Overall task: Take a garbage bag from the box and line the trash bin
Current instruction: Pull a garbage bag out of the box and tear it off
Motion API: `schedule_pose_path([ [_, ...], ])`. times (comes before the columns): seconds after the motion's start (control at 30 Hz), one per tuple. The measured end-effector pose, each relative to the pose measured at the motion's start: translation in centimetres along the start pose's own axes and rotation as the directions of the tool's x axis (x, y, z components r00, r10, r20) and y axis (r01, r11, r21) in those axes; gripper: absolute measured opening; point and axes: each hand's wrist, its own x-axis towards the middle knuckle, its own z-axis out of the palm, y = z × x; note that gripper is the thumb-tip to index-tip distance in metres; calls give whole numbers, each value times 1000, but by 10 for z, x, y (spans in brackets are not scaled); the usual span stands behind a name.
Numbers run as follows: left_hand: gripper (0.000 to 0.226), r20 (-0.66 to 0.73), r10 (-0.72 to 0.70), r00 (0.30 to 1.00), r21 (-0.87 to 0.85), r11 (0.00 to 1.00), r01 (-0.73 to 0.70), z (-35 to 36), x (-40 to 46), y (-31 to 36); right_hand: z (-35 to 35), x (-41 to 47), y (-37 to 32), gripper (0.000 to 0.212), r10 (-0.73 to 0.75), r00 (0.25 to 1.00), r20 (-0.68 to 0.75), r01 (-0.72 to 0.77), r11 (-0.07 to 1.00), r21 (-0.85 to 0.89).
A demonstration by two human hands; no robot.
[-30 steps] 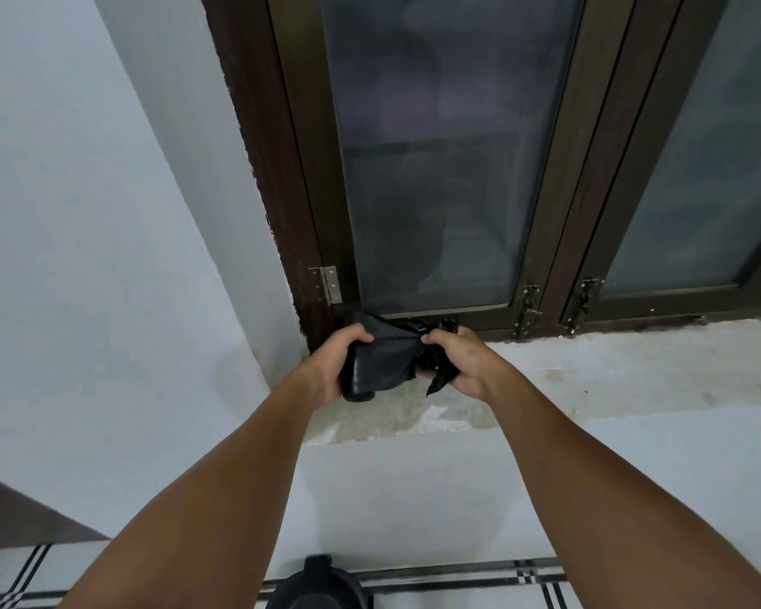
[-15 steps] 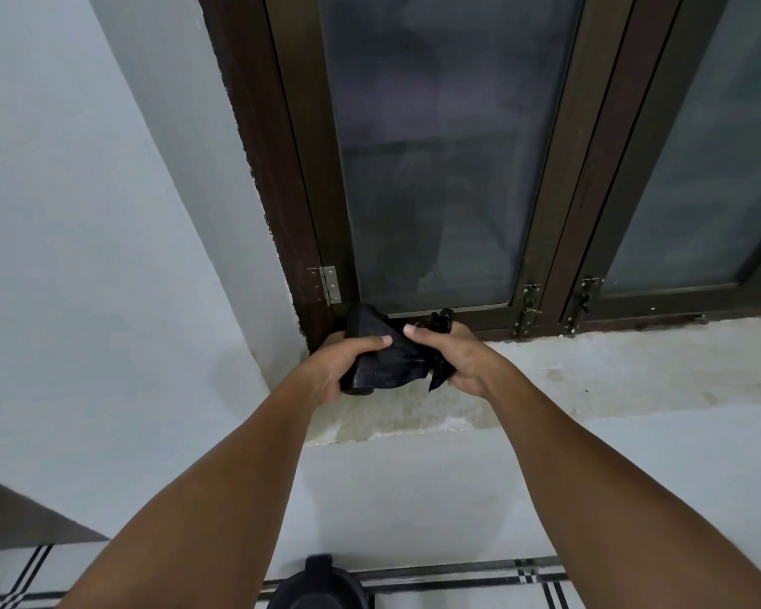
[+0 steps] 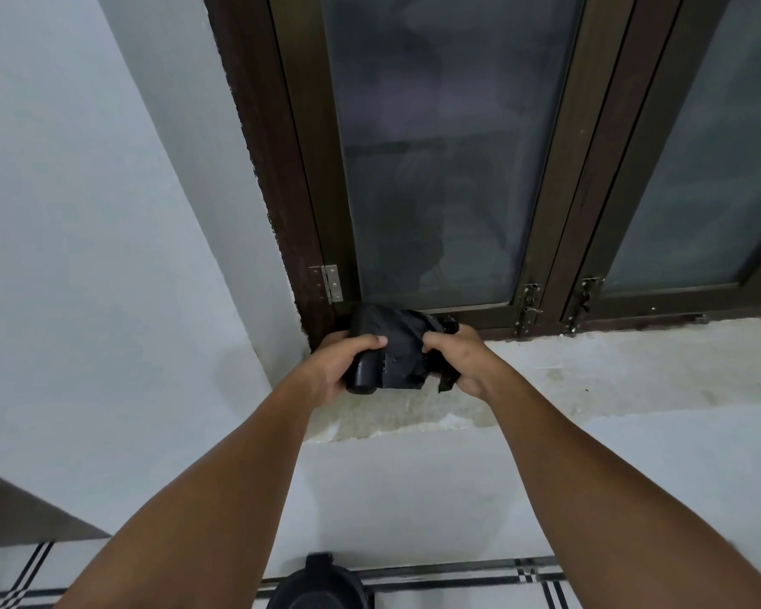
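— Gripping what, item one?
— Left hand [image 3: 335, 367] closed round the black plastic garbage-bag roll [image 3: 365, 371]; right hand [image 3: 458, 362] pinching its loose black plastic sheet [image 3: 403, 358]. Both held just above the near edge of the rough grey windowsill [image 3: 611, 371].
— Axis?
— Roll runs near-to-far; sheet leads off rightward, so the right hand would likely draw it.
— Unclear?
— No box visible; dark round object [image 3: 317, 584], cut off below, possibly the bin.

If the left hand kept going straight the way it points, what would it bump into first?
Probably the dark window frame. The left hand, gripping the black bag roll, points up at its bottom corner, though depth is hard to judge.
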Motion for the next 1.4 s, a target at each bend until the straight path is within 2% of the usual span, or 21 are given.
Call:
schedule_pose_path([
  [0.1,57,-8,-12,1000,13,1000,13,-2,-1,-1,2,-4,-4,15,14,1000,-1,-13,997,70],
  [0.23,48,1,-3,1000,11,1000,3,2,-1,-2,6,-4,-7,17,23,1000,14,-24,996,87],
  [0.33,36,-1,50,999,5,999,-50,6,-1,-1,9,-2,-7,29,39,993,115,-52,993,111],
  [0.4,40,11,84,996,7,996,-84,8,0,1,7,-1,-6,36,53,980,190,-76,990,117],
  [0.5,44,26,100,995,36,994,-101,11,2,5,4,-4,-6,51,49,956,289,-53,999,9],
  [0.57,45,27,93,995,48,994,-94,12,1,7,3,-4,-6,45,54,951,306,-39,998,-54],
  [0.67,48,30,108,994,58,992,-110,11,2,6,2,-3,-7,36,54,969,243,-26,993,-118],
  [0.8,68,32,131,991,20,991,-132,7,8,2,-2,-2,-4,36,60,977,205,-36,992,-121],
  [0.97,36,-3,153,988,103,983,-152,15,10,-1,4,2,0,41,75,982,172,-66,996,-60],
  [1.17,31,-93,244,965,229,949,-218,25,13,-3,11,1,-7,34,66,980,187,-68,998,4],
  [1.3,32,-95,289,953,260,931,-256,27,14,-3,15,-5,-8,14,76,972,224,-98,991,90],
  [1.4,32,-72,344,936,303,902,-309,30,15,-3,16,-9,-7,13,102,970,219,-144,973,183],
])
